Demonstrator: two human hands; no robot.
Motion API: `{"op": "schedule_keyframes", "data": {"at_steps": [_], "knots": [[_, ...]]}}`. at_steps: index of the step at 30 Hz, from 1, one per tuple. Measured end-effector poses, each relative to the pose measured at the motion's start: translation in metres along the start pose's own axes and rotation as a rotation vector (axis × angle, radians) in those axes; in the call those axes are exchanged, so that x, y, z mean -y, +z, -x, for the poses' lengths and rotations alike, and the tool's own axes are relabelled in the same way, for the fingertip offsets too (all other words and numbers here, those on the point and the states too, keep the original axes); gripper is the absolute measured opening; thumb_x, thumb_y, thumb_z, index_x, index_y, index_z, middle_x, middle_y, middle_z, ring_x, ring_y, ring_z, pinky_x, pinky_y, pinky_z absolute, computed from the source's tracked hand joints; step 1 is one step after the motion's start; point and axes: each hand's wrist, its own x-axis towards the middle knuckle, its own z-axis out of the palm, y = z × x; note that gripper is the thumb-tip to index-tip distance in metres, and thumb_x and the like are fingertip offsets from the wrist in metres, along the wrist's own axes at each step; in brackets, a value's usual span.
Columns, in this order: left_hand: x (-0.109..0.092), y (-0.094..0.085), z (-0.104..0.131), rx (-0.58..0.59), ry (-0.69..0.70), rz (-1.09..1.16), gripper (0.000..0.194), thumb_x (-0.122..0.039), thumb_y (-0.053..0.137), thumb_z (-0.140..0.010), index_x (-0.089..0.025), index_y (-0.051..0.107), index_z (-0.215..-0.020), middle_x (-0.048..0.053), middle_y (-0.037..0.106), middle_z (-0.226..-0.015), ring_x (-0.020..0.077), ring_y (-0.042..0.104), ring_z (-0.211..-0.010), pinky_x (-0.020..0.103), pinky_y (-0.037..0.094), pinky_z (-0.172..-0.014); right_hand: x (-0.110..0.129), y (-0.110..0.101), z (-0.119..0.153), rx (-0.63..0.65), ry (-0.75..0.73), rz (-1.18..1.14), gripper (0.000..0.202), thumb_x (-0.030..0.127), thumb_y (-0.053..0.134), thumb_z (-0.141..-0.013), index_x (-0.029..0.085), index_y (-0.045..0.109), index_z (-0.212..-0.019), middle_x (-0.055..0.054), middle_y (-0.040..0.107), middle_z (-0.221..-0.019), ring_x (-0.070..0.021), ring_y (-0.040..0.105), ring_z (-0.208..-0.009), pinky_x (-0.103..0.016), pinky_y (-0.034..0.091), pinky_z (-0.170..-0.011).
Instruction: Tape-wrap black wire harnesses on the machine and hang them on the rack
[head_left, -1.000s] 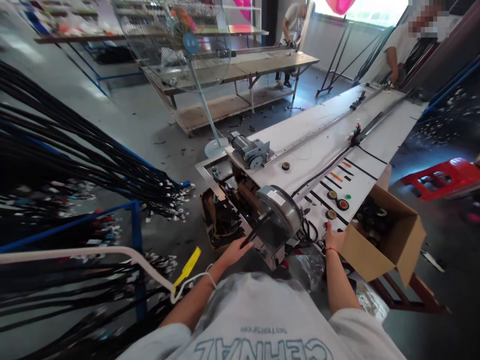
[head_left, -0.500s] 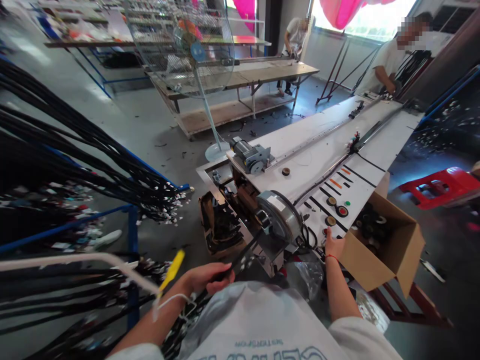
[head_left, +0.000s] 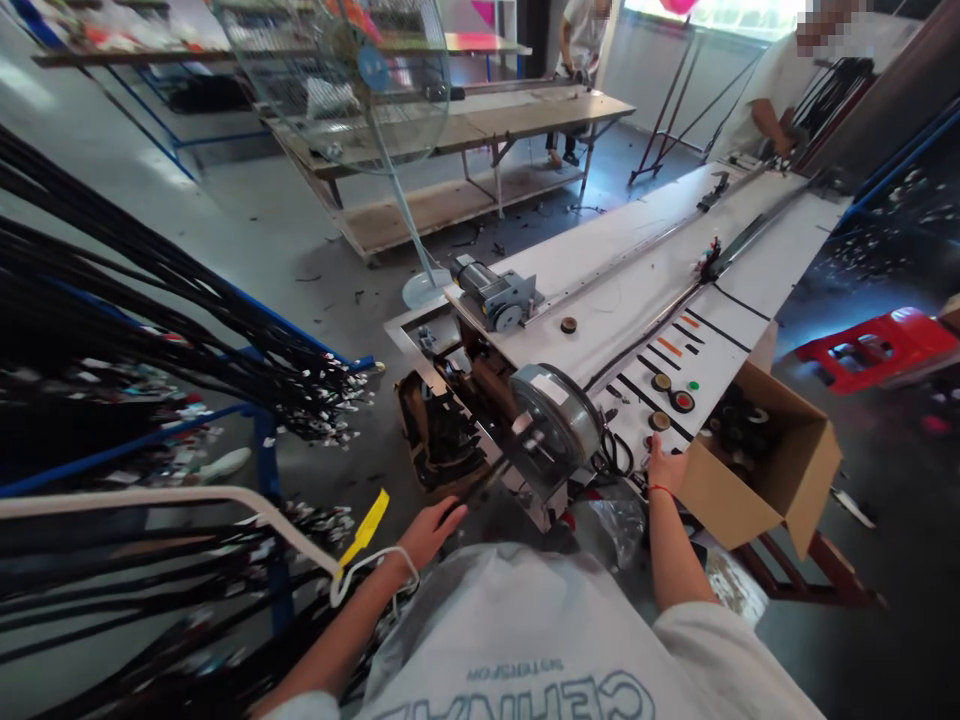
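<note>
My left hand (head_left: 433, 530) is closed around a dark, thin cable (head_left: 487, 480) that runs up toward the winding machine. On that machine sits a round grey reel (head_left: 553, 420), with a blurred part at its near face. A white cord with a yellow tag (head_left: 367, 525) crosses near my left wrist. At the near edge of the white worktable (head_left: 600, 290) rests my right hand (head_left: 664, 470). Its thumb points up beside a roll of tape (head_left: 659, 421); the other fingers are mostly hidden. Close by are a red button (head_left: 682, 401) and a green button (head_left: 694, 385).
A cardboard box (head_left: 802, 480) of dark rolls stands right of my right hand. Black cable bundles (head_left: 300, 385) hang on blue racks at left. A motor (head_left: 491, 290), a standing fan (head_left: 401, 200) and a red stool (head_left: 870, 350) are around. Two people work farther back.
My left hand has moved slightly up, and its grip has shifted along the cable. The part at the reel's near face has turned. My right hand stays at the table edge while the view tilts slightly.
</note>
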Motion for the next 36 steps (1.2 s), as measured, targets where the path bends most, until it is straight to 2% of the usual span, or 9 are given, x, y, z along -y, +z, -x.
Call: {"op": "schedule_keyframes", "data": {"at_steps": [8,18,21,23,26,28,31,34,36], "knots": [[-0.024,0.021,-0.030,-0.027,0.018,-0.019,0.048,-0.062,0.033,-0.087,-0.020,0.056,-0.081,0.006,0.066,-0.076,0.0232,0.063,-0.075,0.032,0.049,-0.073,-0.004,0.003,0.000,-0.019,-0.018,-0.038,0.072,0.059,0.064,-0.080,0.005,0.051,-0.126,-0.029,0.057,-0.126,-0.0371,0.056,-0.117,-0.043,0.043,-0.097],[-0.042,0.029,-0.069,-0.027,0.063,-0.071,0.043,-0.060,0.037,-0.087,-0.020,0.054,-0.081,0.006,0.063,-0.076,0.0234,0.060,-0.076,0.033,0.045,-0.076,-0.007,0.006,-0.001,-0.011,-0.013,-0.087,0.079,0.061,0.063,-0.079,0.003,0.047,-0.131,-0.029,0.052,-0.132,-0.0385,0.052,-0.121,-0.044,0.039,-0.102],[-0.036,0.031,-0.078,0.044,0.058,-0.062,0.047,-0.064,0.043,-0.081,-0.020,0.056,-0.080,0.005,0.063,-0.073,0.0234,0.060,-0.075,0.032,0.045,-0.075,-0.006,0.005,0.000,-0.011,-0.021,-0.101,0.081,0.062,0.062,-0.079,0.003,0.046,-0.132,-0.029,0.050,-0.134,-0.0383,0.050,-0.123,-0.044,0.038,-0.104],[-0.030,0.026,-0.082,0.088,0.044,-0.047,0.050,-0.067,0.044,-0.078,-0.019,0.059,-0.077,0.005,0.063,-0.071,0.0236,0.059,-0.074,0.032,0.045,-0.074,-0.007,0.005,-0.002,-0.015,-0.035,-0.107,0.081,0.062,0.062,-0.079,0.003,0.045,-0.132,-0.029,0.049,-0.135,-0.0376,0.048,-0.125,-0.042,0.038,-0.104],[-0.022,0.002,-0.079,0.184,-0.003,-0.063,0.049,-0.069,0.055,-0.070,-0.020,0.060,-0.069,0.006,0.064,-0.069,0.0251,0.060,-0.075,0.031,0.045,-0.072,-0.008,0.006,-0.005,-0.027,-0.051,-0.106,0.081,0.059,0.063,-0.079,0.003,0.043,-0.134,-0.029,0.049,-0.135,-0.0362,0.046,-0.128,-0.040,0.038,-0.103],[-0.022,-0.020,-0.073,0.337,-0.030,-0.010,0.050,-0.069,0.060,-0.068,-0.019,0.063,-0.068,0.005,0.064,-0.068,0.0240,0.059,-0.075,0.030,0.045,-0.071,-0.009,0.007,-0.006,-0.030,-0.050,-0.098,0.082,0.059,0.063,-0.079,0.003,0.041,-0.135,-0.029,0.049,-0.135,-0.0359,0.045,-0.128,-0.040,0.038,-0.104],[-0.028,-0.040,-0.060,0.539,-0.077,0.262,0.059,-0.073,0.047,-0.079,-0.017,0.065,-0.075,0.004,0.059,-0.061,0.0177,0.054,-0.063,0.028,0.044,-0.065,-0.009,0.008,-0.007,-0.025,-0.047,-0.074,0.084,0.060,0.062,-0.080,0.003,0.039,-0.137,-0.029,0.048,-0.137,-0.0363,0.045,-0.129,-0.042,0.036,-0.107],[-0.034,-0.031,-0.051,0.650,-0.177,0.535,0.064,-0.074,0.031,-0.086,-0.017,0.059,-0.077,-0.005,0.034,-0.047,0.0099,0.028,-0.040,0.025,0.033,-0.045,-0.008,0.008,-0.006,-0.024,-0.042,-0.066,0.085,0.062,0.061,-0.080,0.002,0.040,-0.137,-0.030,0.046,-0.138,-0.0379,0.045,-0.129,-0.046,0.034,-0.108],[-0.034,-0.017,-0.049,0.642,-0.176,0.564,0.059,-0.071,0.030,-0.087,-0.018,0.055,-0.077,-0.009,0.022,-0.047,0.0083,0.015,-0.039,0.022,0.023,-0.039,-0.008,0.008,-0.006,-0.029,-0.050,-0.080,0.084,0.062,0.062,-0.079,0.002,0.042,-0.135,-0.031,0.047,-0.137,-0.0388,0.045,-0.128,-0.046,0.034,-0.108]]}}
